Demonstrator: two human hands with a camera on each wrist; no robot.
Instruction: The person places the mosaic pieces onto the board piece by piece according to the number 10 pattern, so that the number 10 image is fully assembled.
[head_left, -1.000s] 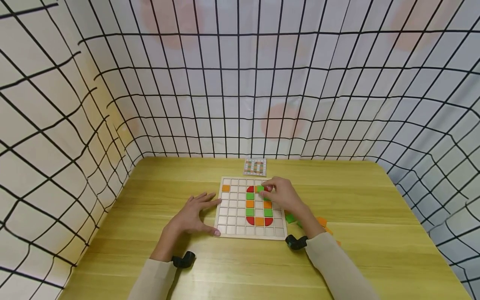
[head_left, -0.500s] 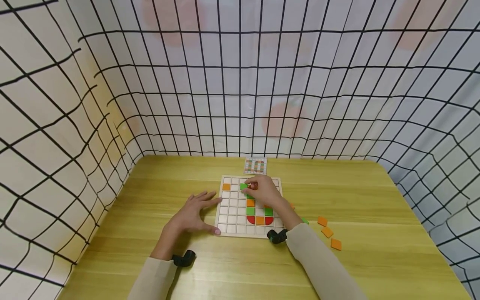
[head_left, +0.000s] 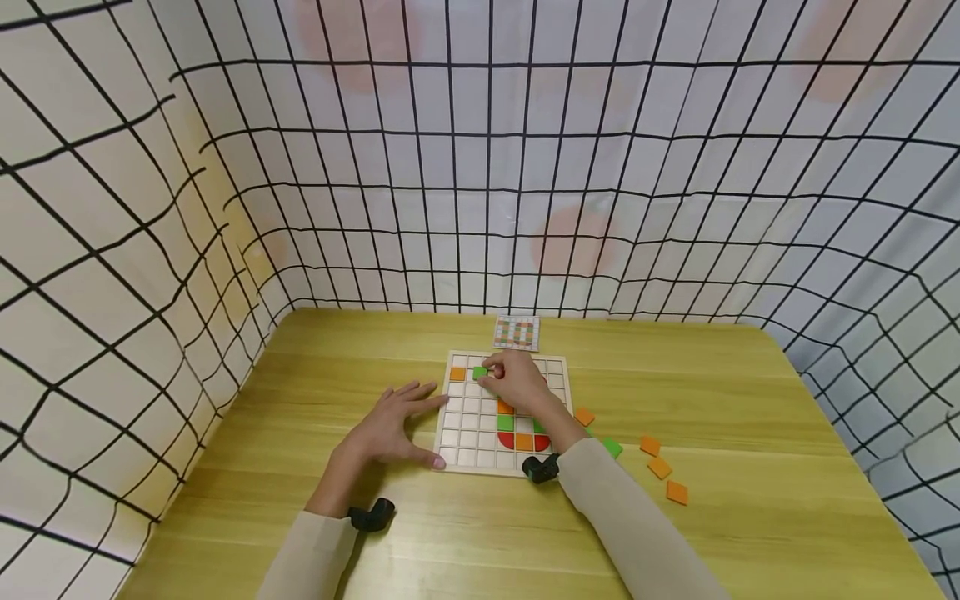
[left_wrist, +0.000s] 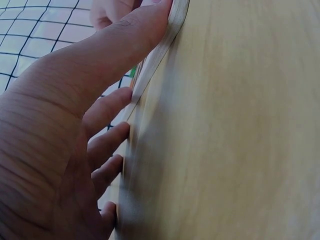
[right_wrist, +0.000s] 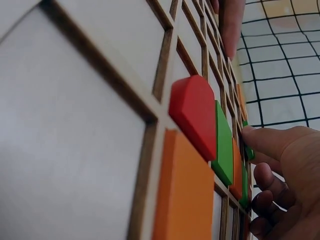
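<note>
A wooden grid board (head_left: pixel 468 433) lies on the table, with red, green and orange tiles in some cells. My right hand (head_left: pixel 521 385) pinches a green square tile (head_left: pixel 480 372) between thumb and fingertips over the board's upper left part. It hides several tiles beneath it. A single orange tile (head_left: pixel 457 374) sits just left of the green one. At the board's left edge, my left hand (head_left: pixel 393 427) spreads its fingers, thumb and index touching the rim. Close up in the right wrist view are a red rounded tile (right_wrist: pixel 192 117) and an orange tile (right_wrist: pixel 187 195).
A small patterned card (head_left: pixel 517 332) lies behind the board. To the right are loose tiles, among them a green one (head_left: pixel 612 447) and an orange one (head_left: pixel 660 467). Black netting (head_left: pixel 450 187) over white cloth walls encloses the table's back and sides.
My right hand has moved left across the board, carrying the green tile from the right side of the ring toward the lone orange tile. The left hand stays at the rim.
</note>
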